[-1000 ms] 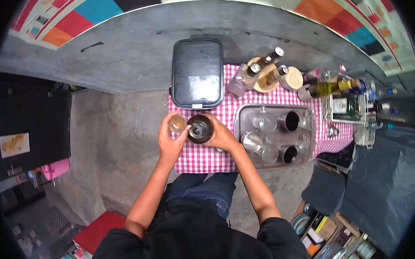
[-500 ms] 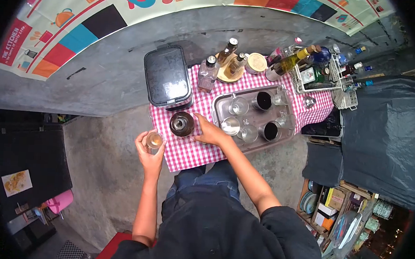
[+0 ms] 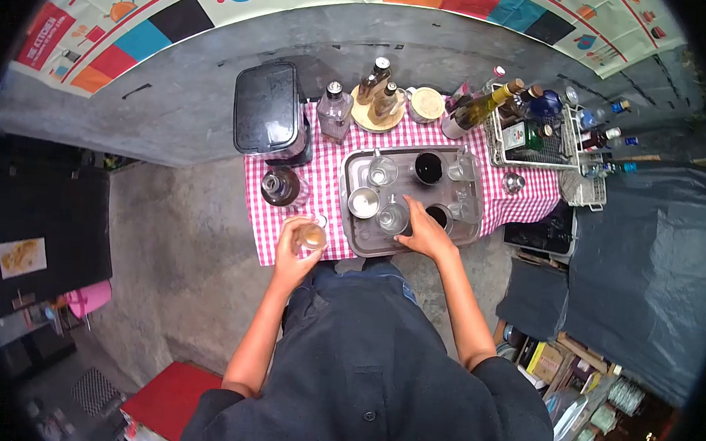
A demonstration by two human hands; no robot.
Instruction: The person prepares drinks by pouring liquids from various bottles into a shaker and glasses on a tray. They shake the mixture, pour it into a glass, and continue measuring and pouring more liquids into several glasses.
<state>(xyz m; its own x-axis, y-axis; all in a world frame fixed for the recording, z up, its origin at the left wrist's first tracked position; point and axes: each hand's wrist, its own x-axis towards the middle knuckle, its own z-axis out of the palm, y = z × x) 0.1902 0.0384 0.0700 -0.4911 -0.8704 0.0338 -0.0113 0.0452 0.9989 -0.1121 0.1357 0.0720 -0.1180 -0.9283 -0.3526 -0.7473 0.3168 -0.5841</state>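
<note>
My left hand (image 3: 291,257) is closed around a small clear glass (image 3: 312,236) with some amber liquid in it, above the near edge of the checked cloth. Over the tray's near side, my right hand (image 3: 429,236) has its thumb and forefinger apart, fingertips right at the side of a clear glass mug (image 3: 391,218). A metal cup (image 3: 363,203) stands just left of that mug. Partly behind my right hand is a dark-filled glass (image 3: 438,218). The dark brown bottle (image 3: 280,186) stands upright on the cloth, left of the tray.
The brown tray (image 3: 350,236) also carries another dark-filled glass (image 3: 428,168) and several clear mugs. Bottles stand behind it, some on a round wooden board (image 3: 364,122). A black-lidded bin (image 3: 265,108) is at back left, a wire basket (image 3: 572,156) with bottles at right.
My right hand has left the brown bottle's side and moved right to the glass mug on the tray. My left hand has brought the small glass rightward over the cloth. The view has shifted.
</note>
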